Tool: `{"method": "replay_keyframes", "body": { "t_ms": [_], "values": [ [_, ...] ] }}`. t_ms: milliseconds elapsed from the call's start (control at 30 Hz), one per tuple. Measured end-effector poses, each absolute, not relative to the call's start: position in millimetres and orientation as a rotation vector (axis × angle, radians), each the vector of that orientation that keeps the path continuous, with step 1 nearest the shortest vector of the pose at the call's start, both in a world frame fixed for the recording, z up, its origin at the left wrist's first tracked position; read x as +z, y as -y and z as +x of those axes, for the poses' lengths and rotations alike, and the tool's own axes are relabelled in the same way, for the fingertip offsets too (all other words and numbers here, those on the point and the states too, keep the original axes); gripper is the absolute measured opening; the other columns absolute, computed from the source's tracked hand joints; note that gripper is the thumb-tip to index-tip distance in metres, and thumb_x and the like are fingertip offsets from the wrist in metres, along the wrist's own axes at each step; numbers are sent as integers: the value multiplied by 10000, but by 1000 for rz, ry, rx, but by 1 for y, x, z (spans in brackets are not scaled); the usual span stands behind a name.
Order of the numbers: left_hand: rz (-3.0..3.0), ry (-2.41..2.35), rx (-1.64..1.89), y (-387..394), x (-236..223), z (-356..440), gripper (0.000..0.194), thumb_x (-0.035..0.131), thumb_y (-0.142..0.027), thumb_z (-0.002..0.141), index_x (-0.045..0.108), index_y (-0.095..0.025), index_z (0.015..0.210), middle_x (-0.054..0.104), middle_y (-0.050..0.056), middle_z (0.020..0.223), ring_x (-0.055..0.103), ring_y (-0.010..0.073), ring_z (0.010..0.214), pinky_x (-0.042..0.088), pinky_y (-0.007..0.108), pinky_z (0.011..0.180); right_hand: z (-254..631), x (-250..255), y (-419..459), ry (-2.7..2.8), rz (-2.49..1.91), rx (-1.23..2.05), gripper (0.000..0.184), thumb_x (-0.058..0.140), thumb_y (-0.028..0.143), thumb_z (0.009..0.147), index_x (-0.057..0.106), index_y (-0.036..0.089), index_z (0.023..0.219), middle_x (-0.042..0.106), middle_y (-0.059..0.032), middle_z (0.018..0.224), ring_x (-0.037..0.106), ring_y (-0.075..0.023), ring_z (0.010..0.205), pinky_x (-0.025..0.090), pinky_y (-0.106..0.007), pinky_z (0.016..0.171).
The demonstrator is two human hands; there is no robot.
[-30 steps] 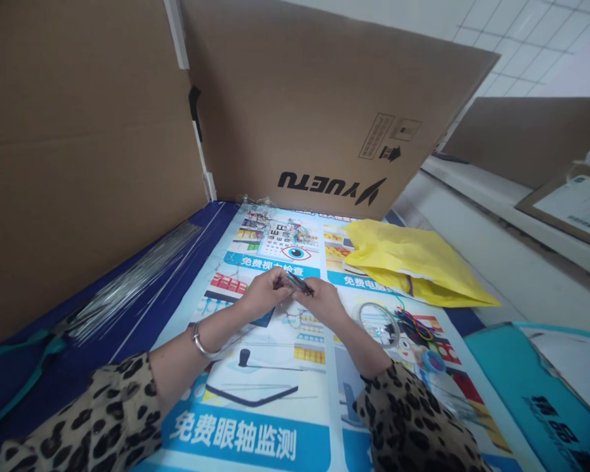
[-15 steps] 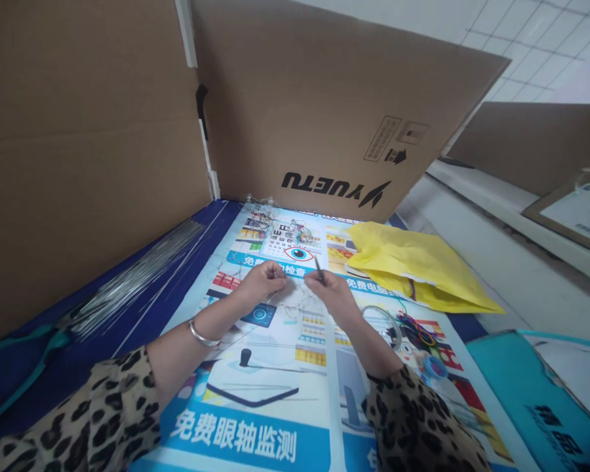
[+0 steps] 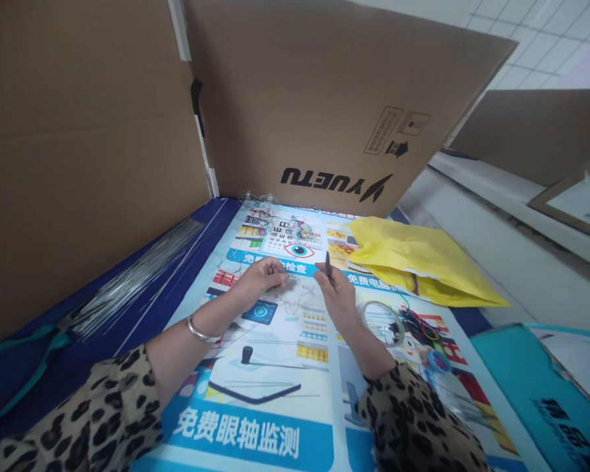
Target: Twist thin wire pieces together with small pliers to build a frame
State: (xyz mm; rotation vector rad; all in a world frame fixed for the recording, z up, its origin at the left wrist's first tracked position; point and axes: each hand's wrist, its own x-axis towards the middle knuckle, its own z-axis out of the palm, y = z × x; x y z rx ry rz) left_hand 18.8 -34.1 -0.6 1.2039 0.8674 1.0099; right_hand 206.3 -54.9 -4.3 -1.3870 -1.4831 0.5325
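Observation:
Over the printed poster [image 3: 319, 387], my left hand [image 3: 263, 282] pinches a thin bent wire [image 3: 291, 305], whose loops hang between the two hands. The wire is fine and its exact shape is hard to make out. My right hand [image 3: 338, 300] grips a slim dark pen-like tool [image 3: 328, 264], its tip pointing up and away. A gap separates the tool from my left fingers. To the right of my right forearm lie a clear round coil [image 3: 384, 323] and several coloured cords [image 3: 425, 328].
Cardboard panels [image 3: 344, 98] stand at the back and left. Straight wires [image 3: 142, 278] lie on the left beside teal-handled pliers [image 3: 44, 364]. Tangled wire [image 3: 258, 204] sits at the far edge. A yellow bag [image 3: 427, 262] and teal package [image 3: 531, 387] are on the right.
My right hand has moved slightly right, away from the left hand, and the dark tool now stands more upright. My left hand still pinches the wire. The view has shifted a little.

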Motion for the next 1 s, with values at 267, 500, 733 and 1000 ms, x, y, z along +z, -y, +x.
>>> {"method": "replay_keyframes", "body": {
  "t_ms": [267, 500, 733, 1000],
  "values": [
    [1191, -875, 1018, 35, 1, 19, 230, 639, -299, 657, 471, -161, 733, 529, -44, 557, 453, 55, 479, 329, 173, 475, 207, -8, 57, 1695, -1362, 428, 365, 437, 453, 807, 571, 197, 1031, 624, -54, 939, 560, -169, 873, 429, -297, 782],
    [1196, -904, 999, 37, 4, 20, 221, 622, -332, 671, 490, -174, 751, 509, -48, 563, 466, 60, 491, 319, 166, 461, 212, -3, 56, 1859, -1399, 332, 355, 409, 484, 818, 534, 211, 1007, 616, -24, 852, 562, -146, 755, 432, -251, 675],
    [1287, -973, 1008, 39, 5, 22, 208, 568, -363, 711, 513, -166, 749, 491, -43, 553, 440, 64, 488, 328, 180, 472, 210, -3, 56, 2157, -1356, 96, 413, 366, 506, 829, 590, 192, 978, 624, -61, 866, 556, -159, 827, 413, -254, 737],
    [1385, -1104, 1096, 36, 2, 20, 204, 538, -372, 721, 538, -168, 722, 448, -52, 509, 392, 62, 439, 312, 184, 434, 211, -10, 54, 2239, -1422, -167, 399, 405, 512, 814, 642, 201, 893, 617, -69, 784, 536, -168, 792, 373, -265, 719]
  ]
}}
